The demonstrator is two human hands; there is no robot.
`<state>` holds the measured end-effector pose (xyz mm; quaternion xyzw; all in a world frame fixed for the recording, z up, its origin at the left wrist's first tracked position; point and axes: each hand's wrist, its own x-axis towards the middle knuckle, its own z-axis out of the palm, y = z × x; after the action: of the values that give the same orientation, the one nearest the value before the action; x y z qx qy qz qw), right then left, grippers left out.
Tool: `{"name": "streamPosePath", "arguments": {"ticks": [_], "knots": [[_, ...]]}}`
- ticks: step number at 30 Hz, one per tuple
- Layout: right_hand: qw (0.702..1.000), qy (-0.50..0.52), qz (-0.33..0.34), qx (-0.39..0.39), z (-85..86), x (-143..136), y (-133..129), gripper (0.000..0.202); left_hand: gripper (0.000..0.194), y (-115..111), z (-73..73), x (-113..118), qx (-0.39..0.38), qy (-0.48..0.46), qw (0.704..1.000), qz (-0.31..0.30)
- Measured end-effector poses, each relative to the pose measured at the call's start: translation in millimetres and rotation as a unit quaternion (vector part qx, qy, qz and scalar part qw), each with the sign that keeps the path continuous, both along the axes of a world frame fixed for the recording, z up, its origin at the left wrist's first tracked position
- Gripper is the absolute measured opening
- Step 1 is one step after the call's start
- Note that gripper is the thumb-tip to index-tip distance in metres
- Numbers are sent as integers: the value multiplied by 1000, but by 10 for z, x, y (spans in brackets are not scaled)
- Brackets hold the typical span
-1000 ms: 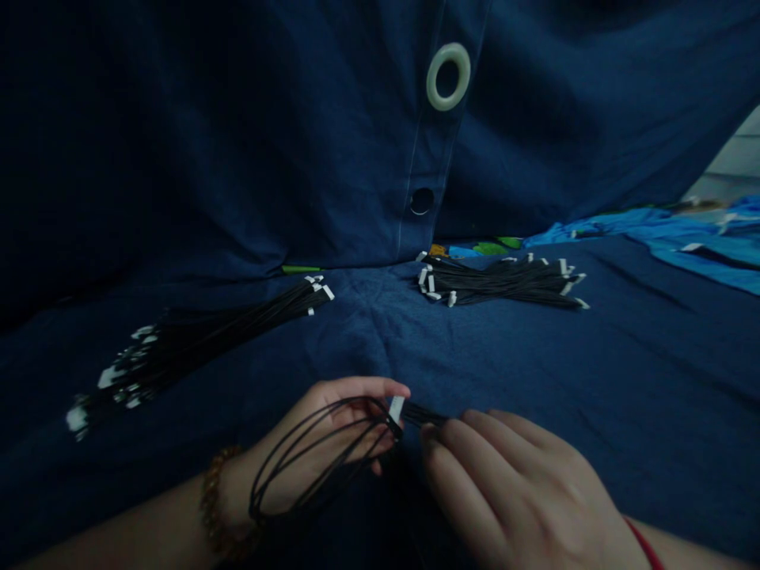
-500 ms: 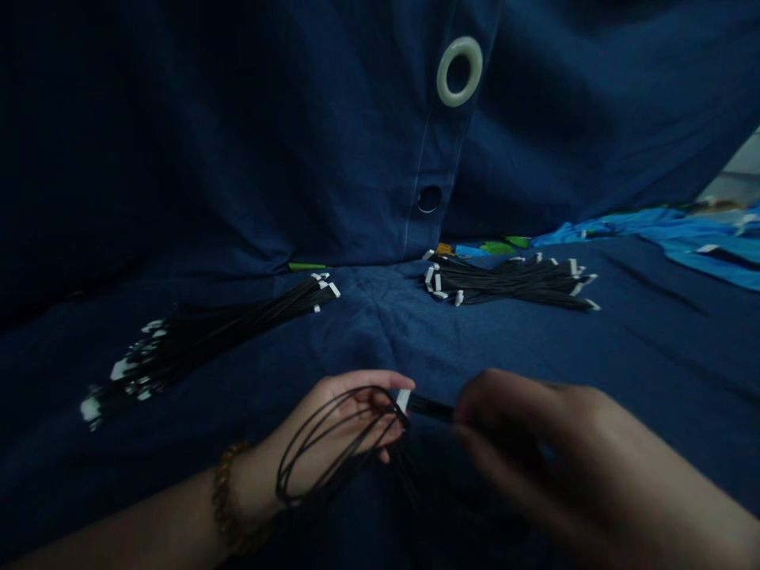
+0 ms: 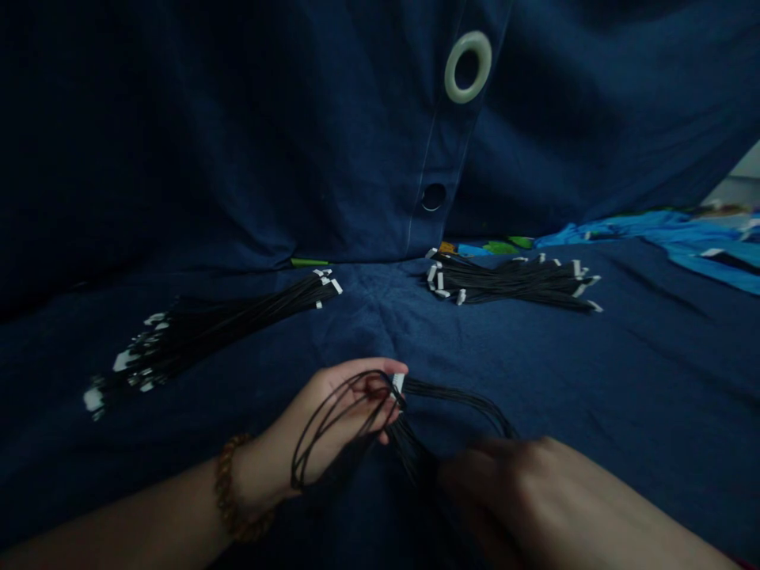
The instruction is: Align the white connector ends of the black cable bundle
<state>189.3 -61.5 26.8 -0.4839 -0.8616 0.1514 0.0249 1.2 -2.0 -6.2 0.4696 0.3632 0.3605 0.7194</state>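
My left hand (image 3: 350, 404) pinches a small white connector (image 3: 398, 384) between thumb and fingers. Thin black wires (image 3: 309, 431) loop from this connector back over the palm, and others curve away to the right. A denser strand of them hangs below the connector, reaching toward the fingertips of my right hand (image 3: 504, 483). That hand is blurred and dark, with its fingers curled in on the black wires; the exact grip is hidden. A beaded bracelet (image 3: 229, 487) circles my left wrist.
Farther left on the dark blue cloth (image 3: 368, 317) lies a bundle of black cables (image 3: 231, 317) with white connectors. A second cable bundle (image 3: 504, 281) lies back right. Bright blue fabric (image 3: 653, 229) is at the far right. Behind hangs a dark curtain with a pale ring (image 3: 468, 67).
My right hand has moved down, away from the stretch of wires close to the connector, and those wires now arc freely to the right. My left hand keeps the connector, slightly higher.
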Motion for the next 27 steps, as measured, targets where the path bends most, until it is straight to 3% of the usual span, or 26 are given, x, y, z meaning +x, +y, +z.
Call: {"name": "streamPosePath", "arguments": {"ticks": [3, 7, 14, 16, 19, 21, 22, 24, 26, 27], "knots": [[996, 66, -48, -38, 32, -123, 80, 23, 30, -3, -10, 15, -10, 2, 1000, 0], [983, 159, -61, -70, 18, -154, 112, 24, 30, 6, -30, 14, -18, 0, 1000, 1], [972, 185, -114, -93, -10, -112, 133, 18, 32, 10, -54, 6, -8, 19, 1000, 1], [937, 268, -122, -189, 80, -41, 179, 21, 31, 10, -44, 7, -2, 36, 999, 1], [831, 380, -98, -395, 305, 166, 282, 20, 31, 8, -15, 7, 12, 40, 999, 0], [787, 449, -61, -420, 453, 355, 359, 16, 32, 7, 8, 7, 20, 39, 999, 5], [800, 463, -53, -379, 511, 454, 399, 13, 32, 6, 18, 9, 22, 40, 999, 8], [852, 464, -32, -240, 588, 634, 477, 16, 31, 5, 25, 13, 22, 43, 999, 10], [915, 400, -38, 11, 620, 758, 543, 36, 30, 8, 8, 17, 23, 38, 999, 10], [925, 336, -57, 169, 624, 789, 565, 49, 31, 11, -10, 16, 26, 33, 999, 10]]}}
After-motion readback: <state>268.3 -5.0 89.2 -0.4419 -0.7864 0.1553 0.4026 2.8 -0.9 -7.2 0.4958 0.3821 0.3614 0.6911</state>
